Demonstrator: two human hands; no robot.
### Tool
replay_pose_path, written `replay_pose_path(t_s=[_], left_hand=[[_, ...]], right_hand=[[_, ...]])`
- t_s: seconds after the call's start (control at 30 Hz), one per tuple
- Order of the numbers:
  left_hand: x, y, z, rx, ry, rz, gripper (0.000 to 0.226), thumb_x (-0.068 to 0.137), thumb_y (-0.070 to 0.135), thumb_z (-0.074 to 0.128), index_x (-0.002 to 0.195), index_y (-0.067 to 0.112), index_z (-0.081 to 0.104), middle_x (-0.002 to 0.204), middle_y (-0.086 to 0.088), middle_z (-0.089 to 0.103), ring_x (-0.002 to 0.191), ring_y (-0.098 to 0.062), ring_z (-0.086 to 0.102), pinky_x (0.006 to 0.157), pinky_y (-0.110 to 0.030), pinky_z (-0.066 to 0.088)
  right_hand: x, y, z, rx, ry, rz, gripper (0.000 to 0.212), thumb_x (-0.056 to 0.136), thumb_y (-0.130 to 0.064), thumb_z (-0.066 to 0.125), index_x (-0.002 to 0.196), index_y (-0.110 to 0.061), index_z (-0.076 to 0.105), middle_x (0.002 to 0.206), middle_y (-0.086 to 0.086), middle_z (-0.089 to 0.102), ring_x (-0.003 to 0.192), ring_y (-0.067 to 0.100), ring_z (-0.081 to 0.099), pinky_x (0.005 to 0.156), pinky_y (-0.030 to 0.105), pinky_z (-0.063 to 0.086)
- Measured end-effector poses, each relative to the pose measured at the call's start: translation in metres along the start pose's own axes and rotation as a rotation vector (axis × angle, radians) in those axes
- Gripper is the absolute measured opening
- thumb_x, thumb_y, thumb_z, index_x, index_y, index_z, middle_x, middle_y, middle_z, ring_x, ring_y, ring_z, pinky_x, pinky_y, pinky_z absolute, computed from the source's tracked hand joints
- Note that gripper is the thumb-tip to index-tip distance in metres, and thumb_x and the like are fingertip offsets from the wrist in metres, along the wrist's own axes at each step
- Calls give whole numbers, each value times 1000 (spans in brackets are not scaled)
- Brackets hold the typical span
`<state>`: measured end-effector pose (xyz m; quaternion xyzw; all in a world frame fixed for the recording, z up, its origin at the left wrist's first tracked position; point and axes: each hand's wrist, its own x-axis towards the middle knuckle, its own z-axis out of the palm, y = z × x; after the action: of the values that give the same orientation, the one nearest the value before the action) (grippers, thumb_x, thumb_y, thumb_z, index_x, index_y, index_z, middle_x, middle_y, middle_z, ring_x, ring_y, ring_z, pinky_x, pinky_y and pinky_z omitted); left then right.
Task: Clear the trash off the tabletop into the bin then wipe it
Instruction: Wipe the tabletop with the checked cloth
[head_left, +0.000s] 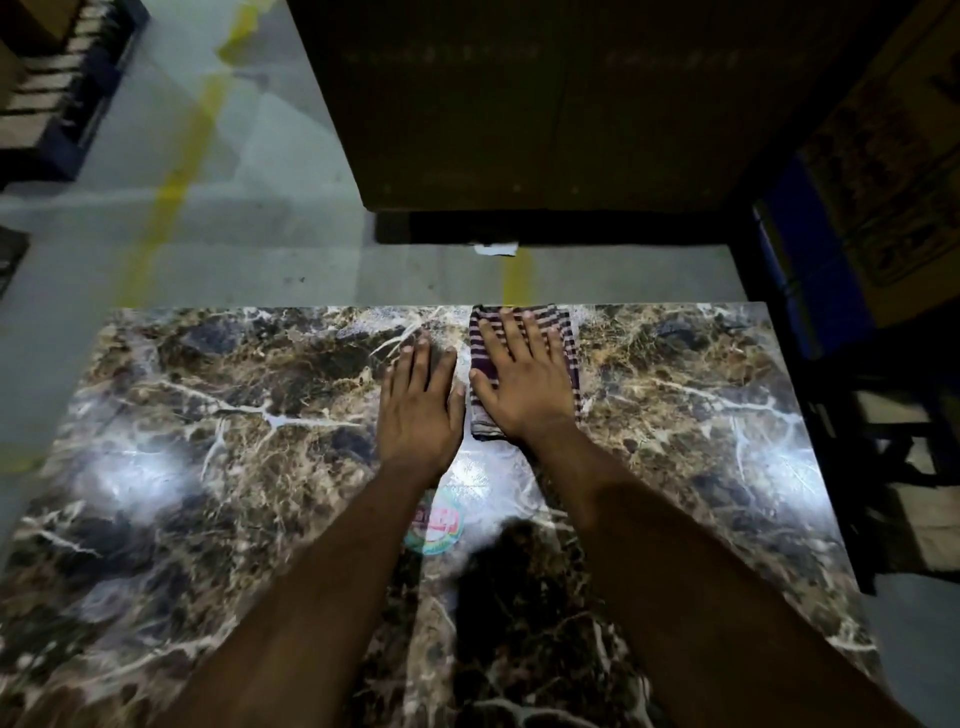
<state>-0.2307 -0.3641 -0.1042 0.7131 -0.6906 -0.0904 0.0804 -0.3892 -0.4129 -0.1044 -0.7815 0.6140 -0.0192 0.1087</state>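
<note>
Head view shows me my right hand (519, 384) pressed flat, fingers straight, on the folded striped cloth (569, 345) at the worktop's (208, 467) far edge, long axis running away from me, while my left hand (418, 410) rests open just beside it on bare marble.

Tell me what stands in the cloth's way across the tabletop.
Little does. The right hand presses the striped cloth flat at the far edge of the marble tabletop. The left hand rests beside it, blocking a leftward stroke. A round sticker lies flat nearer.
</note>
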Motion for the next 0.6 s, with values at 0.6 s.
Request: replay_pose_path(t_s=[0.6], left_hand=[[-246, -11, 2, 28, -99, 94, 54, 103, 39, 38, 156, 28, 33, 165, -6, 26, 153, -28, 22, 120, -51, 23]], right_hand=[[-280, -44, 40, -10, 9, 33, 71, 99, -59, 32, 161, -29, 19, 170, 3, 12, 157, 27, 6, 125, 52, 8]])
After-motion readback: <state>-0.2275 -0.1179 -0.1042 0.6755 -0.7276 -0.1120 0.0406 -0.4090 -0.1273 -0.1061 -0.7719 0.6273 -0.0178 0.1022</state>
